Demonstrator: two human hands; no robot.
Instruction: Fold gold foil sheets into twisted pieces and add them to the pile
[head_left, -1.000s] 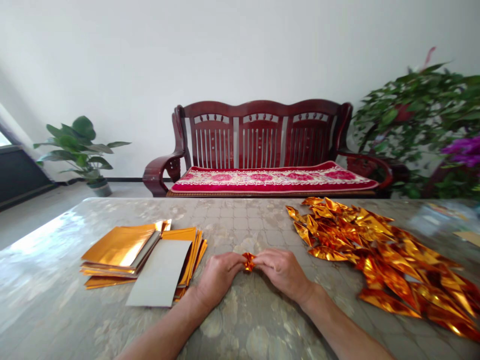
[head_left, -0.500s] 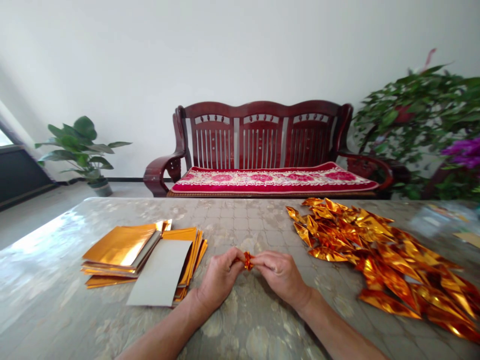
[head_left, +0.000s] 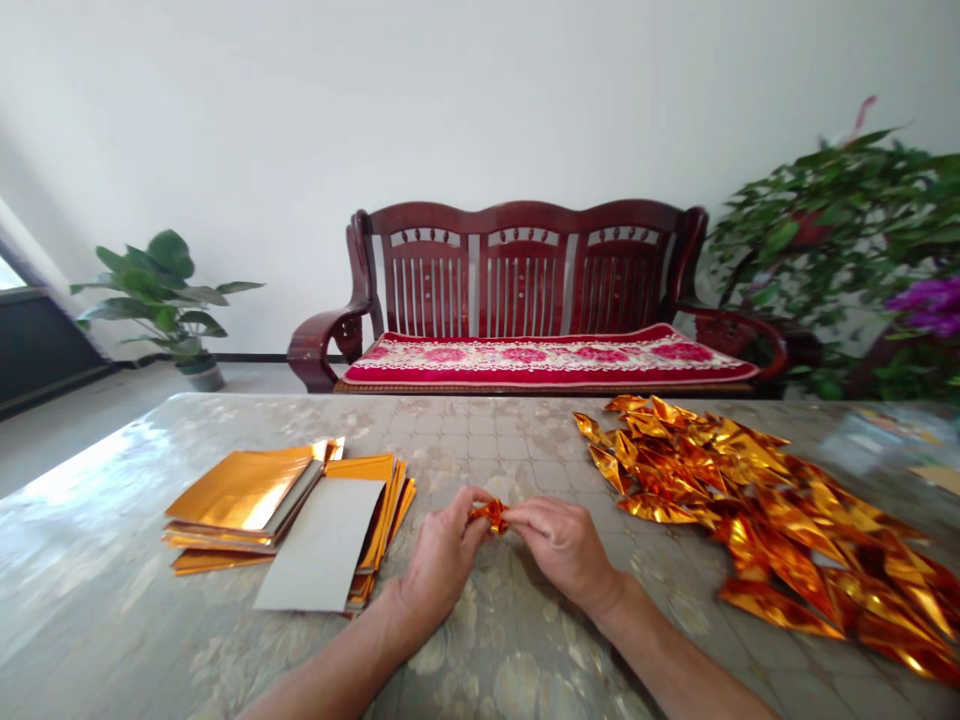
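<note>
I see both hands meeting over the table [head_left: 112, 560]: the left hand [head_left: 442, 560] and the right hand [head_left: 566, 548] pinch one small gold foil piece [head_left: 490, 515] between their fingertips (a foil stack [head_left: 247, 490] lies left, a folded pile [head_left: 757, 500] right).

Red wooden bench [head_left: 525, 300], potted plant [head_left: 161, 300], leafy bush [head_left: 840, 240], marble table [head_left: 112, 620]

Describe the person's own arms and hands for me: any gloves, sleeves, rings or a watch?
Both hands are bare: the left hand and the right hand wear no gloves, and no rings show on the fingers in view. Both forearms are uncovered right down to the bottom edge of the picture, so no sleeve appears. Neither wrist carries a watch or band. No marks stand out.
</note>
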